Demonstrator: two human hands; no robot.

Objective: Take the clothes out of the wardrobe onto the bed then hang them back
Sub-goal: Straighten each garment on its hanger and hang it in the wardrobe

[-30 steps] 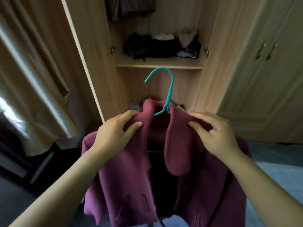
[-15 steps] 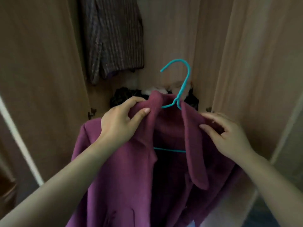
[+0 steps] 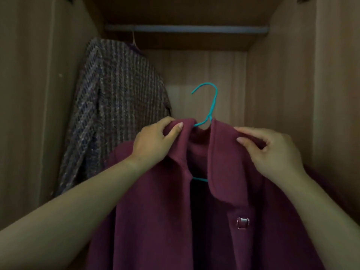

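Coat point(image 3: 155, 211) on hanger point(image 3: 214, 102), in front of wardrobe point(image 3: 276, 84) back wall, hook below rail point(image 3: 185, 29). Knit jacket point(image 3: 116, 98) on rail, left of & behind coat. Left hand point(image 3: 153, 145) on collar left of hook, right hand point(image 3: 272, 152) right of it.

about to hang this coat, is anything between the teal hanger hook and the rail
Nothing visible. The teal hanger hook sits below the rail with open space between. The striped knit garment hangs on the rail's left part, beside that path.

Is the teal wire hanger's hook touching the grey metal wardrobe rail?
Apart. The head view shows the teal wire hook below the grey metal rail, bare wooden back panel between them.
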